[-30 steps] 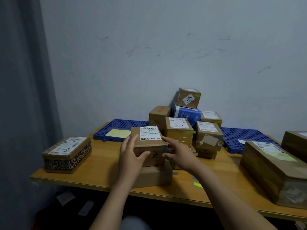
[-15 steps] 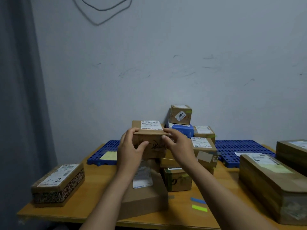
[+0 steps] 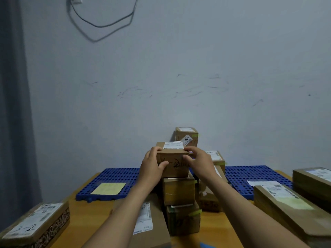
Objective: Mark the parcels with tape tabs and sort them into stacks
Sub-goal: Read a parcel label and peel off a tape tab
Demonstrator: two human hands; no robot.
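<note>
I hold a small brown cardboard parcel [image 3: 174, 164] with a white label on top and black scribble on its front. My left hand [image 3: 152, 166] grips its left side and my right hand [image 3: 199, 162] grips its right side. The parcel sits level on top of a stack of brown parcels [image 3: 179, 191], or just above it; I cannot tell whether it touches. Behind it stands a taller pile topped by a box with a "5004" sticker [image 3: 187, 136]. A flat parcel [image 3: 148, 222] lies under my left forearm.
A blue perforated mat [image 3: 114, 176] with a yellow note [image 3: 108, 188] lies at the back left, another blue mat [image 3: 250, 176] at the back right. A patterned box marked "2" [image 3: 35, 226] sits front left. Long brown parcels [image 3: 286, 206] fill the right side of the wooden table [image 3: 84, 212].
Both hands have carried the small parcel up off the flat parcel at the front and further back, above the stack of brown parcels. The camera has tilted upward.
</note>
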